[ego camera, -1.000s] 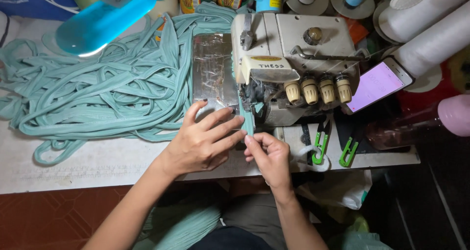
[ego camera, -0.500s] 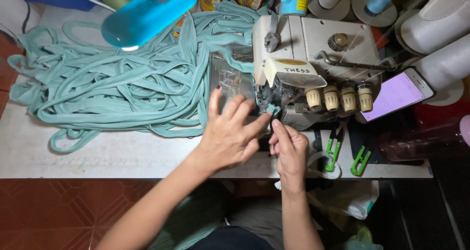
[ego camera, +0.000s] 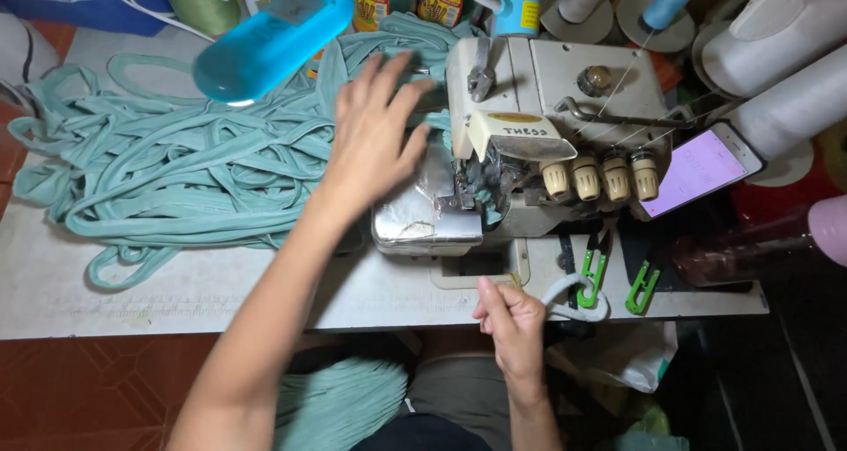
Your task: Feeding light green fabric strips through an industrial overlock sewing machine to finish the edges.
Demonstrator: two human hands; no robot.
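Now your left hand (ego camera: pixel 375 133) is reaching away from the presser area toward the piled teal fabric strips (ego camera: pixel 176 164), grip spread, holding nothing. Your right hand (ego camera: pixel 512 323) is hanging back at the worktop (ego camera: pixel 176 296) edge, grip pressed together, below the overlock machine (ego camera: pixel 538 142). Thread cones (ego camera: pixel 785 80) are crowding the far right.

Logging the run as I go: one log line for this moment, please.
left hand: open, reaching over green strips | right hand: closed at table edge | sewing machine: between hands | green clippers: right of right hand
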